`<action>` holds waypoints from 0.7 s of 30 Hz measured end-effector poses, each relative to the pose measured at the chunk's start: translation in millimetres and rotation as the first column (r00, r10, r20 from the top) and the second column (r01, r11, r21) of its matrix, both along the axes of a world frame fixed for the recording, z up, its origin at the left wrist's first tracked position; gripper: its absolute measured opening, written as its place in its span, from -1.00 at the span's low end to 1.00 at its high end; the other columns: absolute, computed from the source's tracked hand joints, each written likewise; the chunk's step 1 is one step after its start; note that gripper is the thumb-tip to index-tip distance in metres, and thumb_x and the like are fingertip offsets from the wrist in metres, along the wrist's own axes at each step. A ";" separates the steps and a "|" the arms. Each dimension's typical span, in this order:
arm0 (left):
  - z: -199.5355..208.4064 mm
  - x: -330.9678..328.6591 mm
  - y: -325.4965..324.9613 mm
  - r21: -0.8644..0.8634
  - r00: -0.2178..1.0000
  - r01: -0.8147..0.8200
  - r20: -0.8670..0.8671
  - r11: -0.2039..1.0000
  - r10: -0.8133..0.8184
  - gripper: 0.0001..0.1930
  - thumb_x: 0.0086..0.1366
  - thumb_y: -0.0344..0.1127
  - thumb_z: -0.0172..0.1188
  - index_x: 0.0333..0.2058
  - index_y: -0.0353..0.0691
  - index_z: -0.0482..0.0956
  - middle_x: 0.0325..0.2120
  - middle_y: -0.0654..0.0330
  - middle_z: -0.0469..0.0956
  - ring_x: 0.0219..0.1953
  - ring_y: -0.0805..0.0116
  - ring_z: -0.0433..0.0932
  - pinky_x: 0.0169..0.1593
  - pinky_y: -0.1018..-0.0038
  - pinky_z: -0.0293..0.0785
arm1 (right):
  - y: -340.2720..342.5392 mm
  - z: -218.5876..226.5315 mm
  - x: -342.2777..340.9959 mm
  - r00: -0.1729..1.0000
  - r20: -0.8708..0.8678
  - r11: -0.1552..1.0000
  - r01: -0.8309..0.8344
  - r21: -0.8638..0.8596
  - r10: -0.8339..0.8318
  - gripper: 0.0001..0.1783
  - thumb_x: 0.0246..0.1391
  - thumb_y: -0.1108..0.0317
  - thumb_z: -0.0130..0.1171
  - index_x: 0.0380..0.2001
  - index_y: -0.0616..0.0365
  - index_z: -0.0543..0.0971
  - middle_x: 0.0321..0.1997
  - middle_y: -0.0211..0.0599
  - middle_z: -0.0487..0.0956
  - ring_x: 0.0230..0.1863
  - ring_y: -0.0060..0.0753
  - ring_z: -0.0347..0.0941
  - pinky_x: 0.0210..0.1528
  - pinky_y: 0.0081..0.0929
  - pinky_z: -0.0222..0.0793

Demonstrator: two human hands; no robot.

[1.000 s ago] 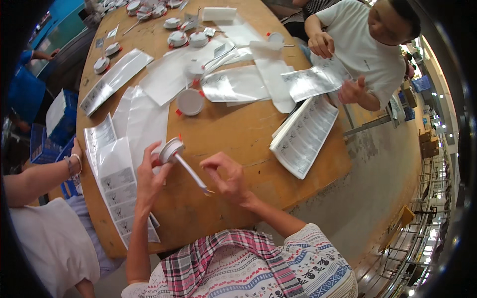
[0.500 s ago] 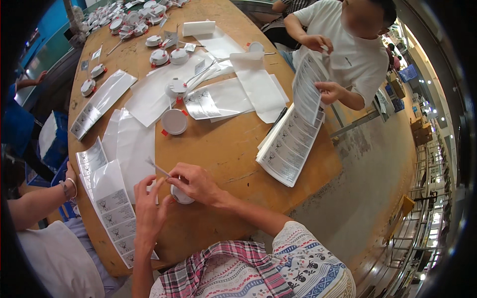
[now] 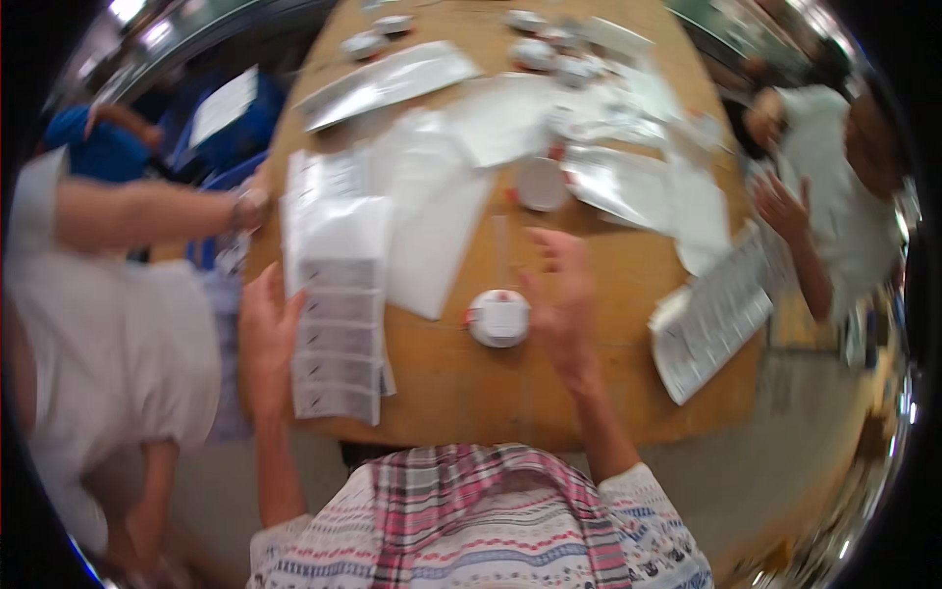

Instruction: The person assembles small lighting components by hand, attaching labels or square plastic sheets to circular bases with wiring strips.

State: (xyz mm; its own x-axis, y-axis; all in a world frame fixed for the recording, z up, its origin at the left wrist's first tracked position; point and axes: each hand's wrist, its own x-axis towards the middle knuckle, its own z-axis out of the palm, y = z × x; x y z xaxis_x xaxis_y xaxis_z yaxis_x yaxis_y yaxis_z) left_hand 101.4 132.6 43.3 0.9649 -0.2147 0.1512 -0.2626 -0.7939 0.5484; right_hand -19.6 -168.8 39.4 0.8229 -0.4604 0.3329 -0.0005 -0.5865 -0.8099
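Observation:
A round white downlight (image 3: 499, 319) with red clips lies on the wooden table before me, a pale strip stretching from its far side. Just to its right hovers my right hand (image 3: 566, 309), fingers spread and holding nothing. My left hand (image 3: 267, 339) is at the left edge of a sheet of silver printed labels (image 3: 339, 329), thumb apart from the fingers; whether it touches the sheet cannot be made out in the blur. Another downlight (image 3: 541, 184) rests farther off, its round face up.
White backing sheets (image 3: 432, 226) and a shiny label sheet (image 3: 392, 80) cover the table (image 3: 589, 402) beyond. Several downlights (image 3: 535, 54) stand at the far end. At right a co-worker (image 3: 824, 187) is beside a label stack (image 3: 711, 324); another person's forearm (image 3: 147, 211) reaches in from the left.
Both hands have let go of the downlight, which now lies on the table. My left hand has moved left to the label sheet. The whole view has swung and blurred.

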 end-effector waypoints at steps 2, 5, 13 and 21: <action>3.3 0.2 -15.1 0.008 0.999 -0.029 -0.042 1.000 0.030 -0.53 0.15 -0.25 0.19 -0.01 -0.37 0.35 -0.21 0.03 0.39 -0.15 0.19 0.40 -0.06 0.36 0.31 | 6.2 23.3 -7.7 0.995 0.092 0.999 0.041 0.008 -0.041 -0.67 -0.07 0.56 0.07 -0.14 0.22 0.45 -0.12 -0.10 0.41 -0.09 -0.20 0.34 -0.07 -0.37 0.29; -4.7 4.3 -15.4 -0.088 0.979 -0.099 -0.186 0.991 0.082 -0.52 0.13 -0.22 0.22 -0.03 -0.36 0.36 -0.28 0.07 0.37 -0.17 0.22 0.40 -0.09 0.36 0.33 | 40.8 32.5 -4.2 0.985 0.038 0.968 -0.175 0.180 0.171 -0.66 -0.09 0.59 0.07 -0.16 0.20 0.46 -0.12 -0.11 0.42 -0.09 -0.19 0.34 -0.08 -0.38 0.30; -19.0 15.5 -17.5 0.006 0.987 -0.063 0.149 0.998 0.062 -0.57 0.06 -0.18 0.28 -0.18 -0.33 0.41 -0.34 0.11 0.34 -0.28 0.18 0.41 -0.21 0.32 0.38 | 121.8 -3.9 44.9 0.860 -0.132 0.847 -0.509 -0.152 0.493 -0.53 -0.15 0.47 0.22 -0.09 0.21 0.39 -0.04 -0.13 0.34 0.03 -0.09 0.21 0.06 -0.27 0.20; -49.3 31.3 -5.1 0.004 0.984 -0.041 -0.173 0.999 0.041 -0.70 0.03 -0.26 0.31 -0.36 -0.36 0.50 -0.45 0.19 0.35 -0.45 0.39 0.40 -0.39 0.48 0.35 | 127.2 -52.3 44.8 0.863 -0.276 0.831 -0.492 -0.261 0.424 -0.46 -0.18 0.39 0.25 -0.05 0.18 0.36 0.03 -0.19 0.27 0.08 -0.08 0.13 0.13 -0.19 0.06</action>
State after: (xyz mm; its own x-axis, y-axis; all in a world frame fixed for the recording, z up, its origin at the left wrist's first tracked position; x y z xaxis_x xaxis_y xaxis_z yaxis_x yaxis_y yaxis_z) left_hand 132.7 127.5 -6.0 0.9845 -0.1741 -0.0190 -0.1306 -0.8021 0.5827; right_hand 25.2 -41.6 -12.9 0.9758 0.0863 0.2011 0.1918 -0.7799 -0.5958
